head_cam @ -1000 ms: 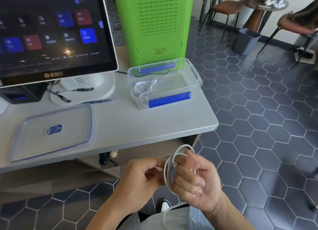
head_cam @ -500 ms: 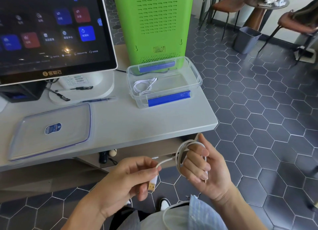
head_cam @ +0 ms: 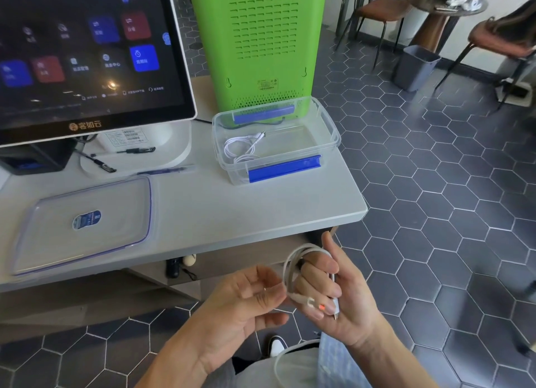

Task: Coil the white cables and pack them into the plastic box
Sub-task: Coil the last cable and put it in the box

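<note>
A white cable [head_cam: 290,267] is looped several times around the fingers of my right hand [head_cam: 342,294], held below the table's front edge. Its plug end lies against those fingers. My left hand [head_cam: 246,297] is right beside the coil, fingers loosely curled, fingertips at the cable's free end. The clear plastic box [head_cam: 330,126] with blue latches stands on the table's right part, and one coiled white cable [head_cam: 240,148] lies in its left end. Another white cable [head_cam: 278,361] loops across my lap.
The box's clear lid [head_cam: 116,202] lies flat at the table's left. A touchscreen terminal [head_cam: 87,54] and a green machine [head_cam: 264,39] stand behind. Pens [head_cam: 136,150] lie by the terminal's base. Chairs and a grey bin [head_cam: 414,67] stand on the tiled floor, right.
My left hand brought the cable's plug end over to the coil on my right fingers and relaxed its pinch. The loops now sit tighter around the right fingers.
</note>
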